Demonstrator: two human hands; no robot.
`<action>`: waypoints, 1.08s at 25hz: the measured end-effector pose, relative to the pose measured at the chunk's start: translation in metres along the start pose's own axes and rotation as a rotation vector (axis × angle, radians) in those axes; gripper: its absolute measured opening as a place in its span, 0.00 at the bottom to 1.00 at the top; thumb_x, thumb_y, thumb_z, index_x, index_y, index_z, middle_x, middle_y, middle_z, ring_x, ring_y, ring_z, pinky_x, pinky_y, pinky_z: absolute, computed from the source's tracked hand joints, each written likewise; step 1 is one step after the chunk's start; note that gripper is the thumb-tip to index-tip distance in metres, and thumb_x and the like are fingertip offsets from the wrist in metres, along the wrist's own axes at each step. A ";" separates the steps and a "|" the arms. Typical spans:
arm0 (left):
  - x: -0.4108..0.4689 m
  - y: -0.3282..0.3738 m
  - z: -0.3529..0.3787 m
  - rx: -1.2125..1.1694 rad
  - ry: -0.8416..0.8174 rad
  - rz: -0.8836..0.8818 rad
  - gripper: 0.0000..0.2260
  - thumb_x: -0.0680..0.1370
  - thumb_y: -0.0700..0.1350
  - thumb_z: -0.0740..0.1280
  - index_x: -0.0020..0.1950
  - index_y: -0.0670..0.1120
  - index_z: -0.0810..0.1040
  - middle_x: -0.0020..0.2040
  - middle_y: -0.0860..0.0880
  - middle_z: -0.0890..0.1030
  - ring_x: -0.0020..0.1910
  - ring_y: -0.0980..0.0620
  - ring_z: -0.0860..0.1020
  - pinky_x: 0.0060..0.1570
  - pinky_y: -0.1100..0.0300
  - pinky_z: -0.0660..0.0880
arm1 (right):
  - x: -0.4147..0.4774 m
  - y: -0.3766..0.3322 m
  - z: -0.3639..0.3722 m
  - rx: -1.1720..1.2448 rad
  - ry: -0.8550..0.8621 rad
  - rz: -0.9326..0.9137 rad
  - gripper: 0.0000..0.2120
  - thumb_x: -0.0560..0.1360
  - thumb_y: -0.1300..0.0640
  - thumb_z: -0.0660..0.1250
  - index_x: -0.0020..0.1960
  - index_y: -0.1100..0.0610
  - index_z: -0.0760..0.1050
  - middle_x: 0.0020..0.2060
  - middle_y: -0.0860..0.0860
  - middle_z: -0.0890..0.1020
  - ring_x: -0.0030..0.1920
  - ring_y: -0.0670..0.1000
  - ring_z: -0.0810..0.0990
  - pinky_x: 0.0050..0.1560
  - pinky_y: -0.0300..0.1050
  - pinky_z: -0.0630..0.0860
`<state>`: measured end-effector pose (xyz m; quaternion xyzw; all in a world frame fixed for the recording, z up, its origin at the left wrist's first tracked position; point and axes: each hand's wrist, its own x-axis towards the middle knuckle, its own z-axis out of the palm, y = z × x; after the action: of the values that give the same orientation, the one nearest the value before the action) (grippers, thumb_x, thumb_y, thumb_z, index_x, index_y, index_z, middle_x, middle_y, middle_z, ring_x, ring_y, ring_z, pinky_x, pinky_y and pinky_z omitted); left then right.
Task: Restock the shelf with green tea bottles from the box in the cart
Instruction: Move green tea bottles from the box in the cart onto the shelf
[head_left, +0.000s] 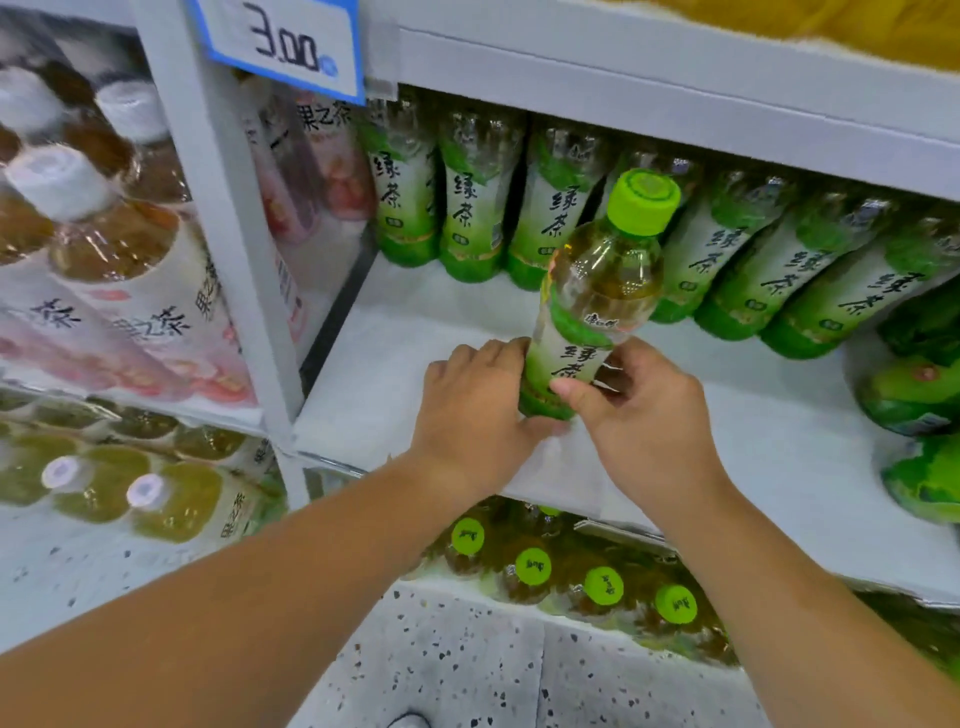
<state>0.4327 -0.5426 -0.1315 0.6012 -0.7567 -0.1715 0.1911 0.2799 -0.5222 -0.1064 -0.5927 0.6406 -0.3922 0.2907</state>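
A green tea bottle (597, 291) with a lime-green cap stands upright on the white shelf (395, 374), near its front edge. My left hand (472, 415) wraps its base from the left. My right hand (644, 410) grips its lower label from the right, thumb across the front. Behind it, a row of green tea bottles (478, 208) lines the back of the same shelf. The box and cart are out of view.
Pink and brown tea bottles (130, 270) fill the bay to the left, past a white upright post (228, 244). A price tag (285, 41) hangs above. Green-capped bottles (571, 577) stand on the shelf below. Green packs (919, 395) sit at the right. Speckled floor shows beneath.
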 end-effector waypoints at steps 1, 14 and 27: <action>0.000 -0.009 -0.008 0.012 -0.003 -0.018 0.23 0.72 0.64 0.71 0.59 0.52 0.72 0.53 0.52 0.77 0.57 0.46 0.73 0.56 0.51 0.66 | 0.003 -0.003 0.011 0.006 -0.003 -0.009 0.11 0.72 0.56 0.77 0.50 0.45 0.79 0.44 0.40 0.85 0.46 0.40 0.84 0.49 0.37 0.80; 0.024 -0.093 -0.040 -0.185 0.140 -0.347 0.26 0.70 0.64 0.72 0.64 0.53 0.76 0.60 0.48 0.72 0.65 0.45 0.69 0.65 0.52 0.68 | 0.063 -0.047 0.111 0.037 0.010 -0.118 0.15 0.72 0.51 0.77 0.57 0.53 0.81 0.48 0.45 0.86 0.49 0.44 0.83 0.50 0.37 0.79; 0.029 -0.094 -0.030 -0.170 0.246 -0.481 0.25 0.76 0.62 0.61 0.66 0.48 0.72 0.64 0.46 0.74 0.67 0.44 0.72 0.69 0.46 0.68 | 0.084 -0.057 0.144 0.085 0.016 -0.076 0.16 0.71 0.49 0.77 0.55 0.56 0.84 0.46 0.47 0.86 0.49 0.45 0.83 0.51 0.34 0.77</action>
<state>0.5211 -0.5925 -0.1496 0.7616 -0.5465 -0.2005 0.2848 0.4199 -0.6271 -0.1253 -0.6007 0.6024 -0.4346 0.2956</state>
